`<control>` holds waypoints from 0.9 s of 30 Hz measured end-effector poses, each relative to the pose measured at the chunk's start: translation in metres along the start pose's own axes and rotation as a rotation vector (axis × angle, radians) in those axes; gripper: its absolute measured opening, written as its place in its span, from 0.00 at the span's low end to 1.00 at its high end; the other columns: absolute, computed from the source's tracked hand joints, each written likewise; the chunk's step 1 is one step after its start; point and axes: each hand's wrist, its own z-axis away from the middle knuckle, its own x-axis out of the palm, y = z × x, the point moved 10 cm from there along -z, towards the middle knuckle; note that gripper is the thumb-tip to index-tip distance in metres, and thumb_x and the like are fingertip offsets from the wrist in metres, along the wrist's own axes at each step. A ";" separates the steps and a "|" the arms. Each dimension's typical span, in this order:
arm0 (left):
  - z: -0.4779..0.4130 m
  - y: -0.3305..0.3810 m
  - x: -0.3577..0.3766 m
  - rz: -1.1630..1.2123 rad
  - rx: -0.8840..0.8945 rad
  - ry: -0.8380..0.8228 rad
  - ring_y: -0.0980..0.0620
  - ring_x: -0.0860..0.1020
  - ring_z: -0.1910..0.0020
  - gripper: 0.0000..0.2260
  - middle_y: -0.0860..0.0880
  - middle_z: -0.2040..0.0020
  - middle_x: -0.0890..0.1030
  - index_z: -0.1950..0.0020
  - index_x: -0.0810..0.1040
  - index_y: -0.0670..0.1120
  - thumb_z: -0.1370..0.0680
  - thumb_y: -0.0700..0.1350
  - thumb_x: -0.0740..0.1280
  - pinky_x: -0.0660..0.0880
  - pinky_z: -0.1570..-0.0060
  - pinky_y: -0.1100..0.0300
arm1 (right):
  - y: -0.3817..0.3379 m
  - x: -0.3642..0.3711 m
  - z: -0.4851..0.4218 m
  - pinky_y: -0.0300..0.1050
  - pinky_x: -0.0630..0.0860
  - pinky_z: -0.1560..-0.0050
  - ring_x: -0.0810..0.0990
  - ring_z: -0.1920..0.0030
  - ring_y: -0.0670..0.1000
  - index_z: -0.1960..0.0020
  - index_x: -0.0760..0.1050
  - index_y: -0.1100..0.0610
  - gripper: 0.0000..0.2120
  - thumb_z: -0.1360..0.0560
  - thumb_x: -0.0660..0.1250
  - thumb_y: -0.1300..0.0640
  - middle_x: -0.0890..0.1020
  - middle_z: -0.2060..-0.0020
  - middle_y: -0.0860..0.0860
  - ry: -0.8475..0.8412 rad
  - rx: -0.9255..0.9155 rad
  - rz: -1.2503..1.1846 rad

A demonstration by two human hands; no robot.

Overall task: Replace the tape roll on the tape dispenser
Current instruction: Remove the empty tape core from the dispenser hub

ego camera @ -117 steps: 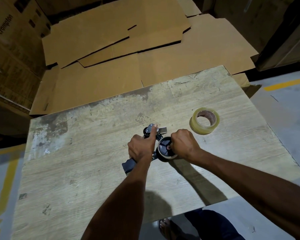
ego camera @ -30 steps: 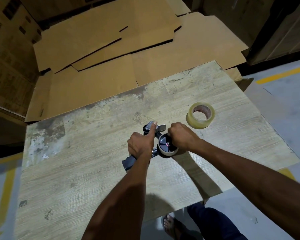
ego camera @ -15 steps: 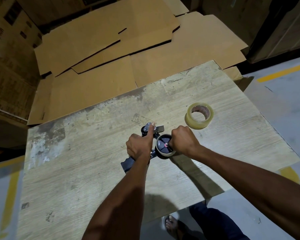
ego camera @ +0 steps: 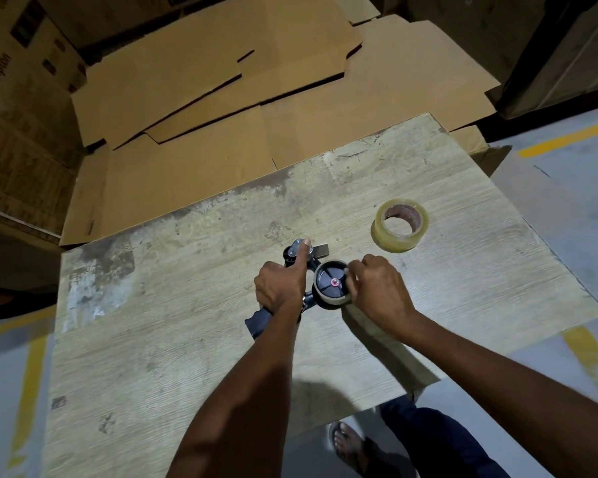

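Observation:
A dark blue tape dispenser (ego camera: 260, 322) lies on the worn wooden table (ego camera: 463, 288). My left hand (ego camera: 281, 288) grips its body, thumb stretched forward onto the metal front end (ego camera: 296, 250). On the dispenser's black spoked wheel (ego camera: 330, 282) sits a nearly spent roll, a thin tan ring (ego camera: 330, 301). My right hand (ego camera: 377, 288) has its fingers curled around the right side of that ring. A full roll of clear tape (ego camera: 399, 230) lies flat on the table, to the far right of both hands.
Flattened cardboard sheets (ego camera: 239, 98) lie beyond the table's far edge. Printed cartons (ego camera: 11, 115) are stacked at the left. Grey floor with yellow lines (ego camera: 567, 138) shows right and left. My sandalled foot (ego camera: 346, 443) is below the table's near edge.
My hands stay on the dispenser and the old roll. My right hand's fingers have shifted around the ring, leaving more of the black wheel exposed. The full roll has not moved.

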 end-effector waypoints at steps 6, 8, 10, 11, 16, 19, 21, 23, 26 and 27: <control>0.003 0.001 0.000 0.021 0.006 0.005 0.44 0.80 0.59 0.43 0.46 0.62 0.81 0.62 0.80 0.43 0.39 0.85 0.62 0.72 0.63 0.54 | -0.047 0.032 0.030 0.52 0.72 0.51 0.76 0.49 0.56 0.48 0.82 0.56 0.08 0.25 0.72 0.54 0.81 0.53 0.52 -0.073 -0.284 0.009; 0.002 0.001 0.000 0.027 0.006 0.011 0.44 0.81 0.59 0.44 0.46 0.62 0.82 0.62 0.80 0.43 0.39 0.86 0.61 0.71 0.64 0.54 | -0.050 0.037 0.028 0.51 0.69 0.53 0.76 0.51 0.56 0.52 0.81 0.56 0.07 0.28 0.75 0.55 0.81 0.56 0.52 -0.048 -0.227 0.023; 0.003 0.000 -0.001 0.035 0.002 0.015 0.44 0.81 0.60 0.44 0.46 0.62 0.82 0.62 0.80 0.43 0.40 0.86 0.62 0.71 0.64 0.54 | -0.055 0.040 0.025 0.50 0.64 0.54 0.75 0.52 0.56 0.56 0.81 0.56 0.07 0.33 0.76 0.59 0.80 0.59 0.52 -0.044 -0.179 0.032; 0.002 -0.001 -0.001 0.037 0.001 0.014 0.45 0.81 0.60 0.44 0.46 0.62 0.82 0.62 0.80 0.43 0.40 0.86 0.62 0.71 0.64 0.54 | -0.057 0.042 0.024 0.50 0.62 0.54 0.76 0.53 0.56 0.58 0.82 0.57 0.07 0.35 0.77 0.61 0.80 0.60 0.52 -0.044 -0.160 0.035; 0.002 -0.001 -0.001 0.049 0.007 0.007 0.45 0.81 0.62 0.44 0.46 0.64 0.82 0.63 0.79 0.43 0.41 0.87 0.61 0.71 0.65 0.55 | -0.053 0.053 0.016 0.49 0.64 0.52 0.78 0.53 0.55 0.60 0.84 0.55 0.07 0.37 0.78 0.60 0.83 0.63 0.51 -0.129 -0.052 0.108; 0.001 -0.001 0.000 0.038 0.001 0.005 0.44 0.81 0.60 0.45 0.46 0.63 0.82 0.62 0.80 0.43 0.41 0.87 0.61 0.73 0.64 0.54 | -0.043 0.056 0.027 0.51 0.70 0.46 0.76 0.46 0.55 0.51 0.83 0.55 0.12 0.34 0.75 0.61 0.83 0.54 0.52 -0.158 -0.046 0.065; 0.000 -0.002 0.000 0.035 -0.004 0.007 0.44 0.81 0.60 0.45 0.46 0.62 0.82 0.62 0.80 0.43 0.41 0.87 0.61 0.74 0.63 0.54 | -0.040 0.048 0.034 0.53 0.75 0.48 0.76 0.47 0.57 0.50 0.83 0.59 0.15 0.37 0.76 0.64 0.83 0.53 0.55 -0.124 -0.097 0.046; 0.001 -0.002 0.000 0.029 -0.005 0.007 0.44 0.81 0.60 0.45 0.46 0.62 0.82 0.62 0.80 0.43 0.41 0.87 0.61 0.74 0.62 0.54 | -0.040 0.039 0.035 0.53 0.75 0.52 0.78 0.50 0.59 0.50 0.82 0.63 0.17 0.39 0.77 0.66 0.84 0.54 0.58 -0.083 -0.174 0.066; 0.000 -0.001 -0.001 0.018 0.003 0.009 0.44 0.81 0.60 0.45 0.46 0.62 0.82 0.62 0.80 0.43 0.41 0.87 0.60 0.77 0.61 0.52 | -0.045 0.029 0.033 0.51 0.74 0.54 0.80 0.53 0.60 0.52 0.83 0.64 0.12 0.34 0.68 0.62 0.84 0.56 0.58 -0.010 -0.309 0.063; 0.000 -0.001 -0.001 0.013 0.004 0.010 0.44 0.81 0.59 0.46 0.45 0.62 0.82 0.62 0.80 0.43 0.41 0.87 0.60 0.78 0.60 0.52 | -0.046 0.027 0.032 0.50 0.72 0.54 0.80 0.54 0.60 0.53 0.83 0.64 0.14 0.31 0.61 0.60 0.84 0.57 0.58 -0.005 -0.341 0.040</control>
